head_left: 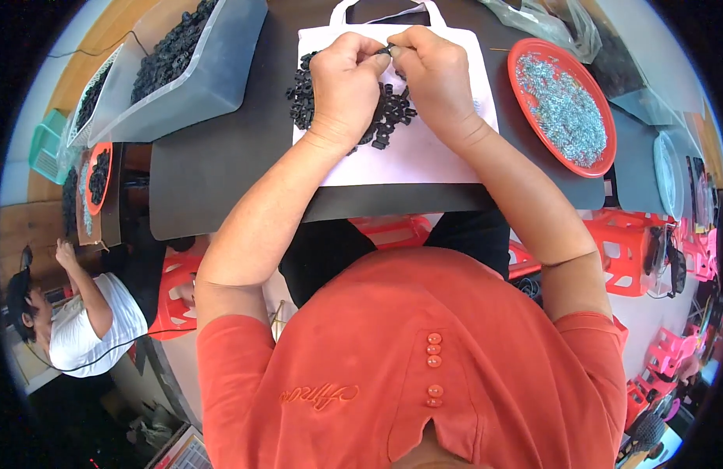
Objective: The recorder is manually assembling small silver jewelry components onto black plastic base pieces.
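A red-orange shirt (432,289) is closest, with a few shiny round buttons (434,349) down its front. Past it is a dark, flat table (228,168), and on that lies a pale cloth bag (439,164) with its handles pointing away from the shirt. Over the top part of the bag, the left hand (346,86) and right hand (438,82) come close together. The left thumb and finger are pinched tight on a small black piece (386,49), and the right thumb and finger pinch it from the other side. The rest of the right fingers curl in, and I can't tell if they hold more. Lots of loose black pieces (392,117) lie on the bag, under and beside the left hand, and some reach the bag's left edge. To the right of the bag is a red plate (543,48) full of tiny shiny bits (565,105). A crinkly clear plastic bag (584,35) sits beyond that plate. To the left of the bag stands a big see-through tub (213,86) with many black bits in it. Farther left of the bag, a person in a white top (99,320) works by an orange plate (106,199). Red stools (618,254) and a pinkish floor (639,316) are to the right of the bag, lower down.
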Demonstrator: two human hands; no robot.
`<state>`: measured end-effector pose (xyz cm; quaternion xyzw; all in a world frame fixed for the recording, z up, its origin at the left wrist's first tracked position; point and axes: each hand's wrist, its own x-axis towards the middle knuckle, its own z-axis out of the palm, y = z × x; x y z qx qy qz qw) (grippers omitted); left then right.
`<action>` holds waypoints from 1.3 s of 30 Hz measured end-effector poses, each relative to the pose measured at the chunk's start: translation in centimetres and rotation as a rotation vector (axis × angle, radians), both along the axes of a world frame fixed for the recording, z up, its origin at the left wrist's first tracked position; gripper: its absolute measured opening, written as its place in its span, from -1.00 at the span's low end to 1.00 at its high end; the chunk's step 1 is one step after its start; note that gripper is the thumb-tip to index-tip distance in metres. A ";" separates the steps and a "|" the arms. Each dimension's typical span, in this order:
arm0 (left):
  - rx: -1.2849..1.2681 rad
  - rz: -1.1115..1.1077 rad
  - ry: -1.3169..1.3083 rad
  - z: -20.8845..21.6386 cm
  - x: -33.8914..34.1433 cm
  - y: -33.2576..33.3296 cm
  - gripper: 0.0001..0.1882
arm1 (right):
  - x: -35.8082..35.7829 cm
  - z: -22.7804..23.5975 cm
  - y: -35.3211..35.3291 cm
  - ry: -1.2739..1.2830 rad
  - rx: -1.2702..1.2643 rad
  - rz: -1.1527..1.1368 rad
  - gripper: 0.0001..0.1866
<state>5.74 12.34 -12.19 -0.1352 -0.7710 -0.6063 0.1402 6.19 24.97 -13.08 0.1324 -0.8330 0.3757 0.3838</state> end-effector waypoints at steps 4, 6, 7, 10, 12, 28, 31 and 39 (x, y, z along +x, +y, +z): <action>0.202 -0.132 -0.284 1.3 -0.2 -0.3 -0.91 | -0.2 0.2 0.7 -0.041 -0.062 0.088 -0.84; 0.251 -0.156 -0.288 1.4 -0.3 -0.7 -0.90 | 0.0 0.8 0.7 -0.031 -0.044 0.114 -0.83; 0.298 -0.182 -0.293 1.4 -0.4 -0.8 -0.89 | 0.4 1.3 0.9 -0.089 -0.021 0.126 -0.81; 0.345 -0.213 -0.279 1.4 -0.6 -1.1 -0.88 | 0.9 2.2 0.7 -0.108 0.072 0.080 -0.77; 0.336 -0.223 -0.295 1.4 -0.6 -1.1 -0.87 | 0.8 2.1 0.7 -0.070 0.143 0.021 -0.75; 0.347 -0.309 -0.283 1.4 -0.3 -1.1 -0.93 | -0.1 0.6 1.1 0.371 0.397 0.019 -0.80; 0.338 -0.292 -0.245 1.7 -0.4 -1.4 -0.93 | -0.4 0.7 0.8 0.301 0.297 0.053 -0.78; 0.292 0.006 0.148 10.1 -1.2 -7.7 -0.79 | 0.7 4.3 3.7 -0.051 -0.197 0.055 -0.67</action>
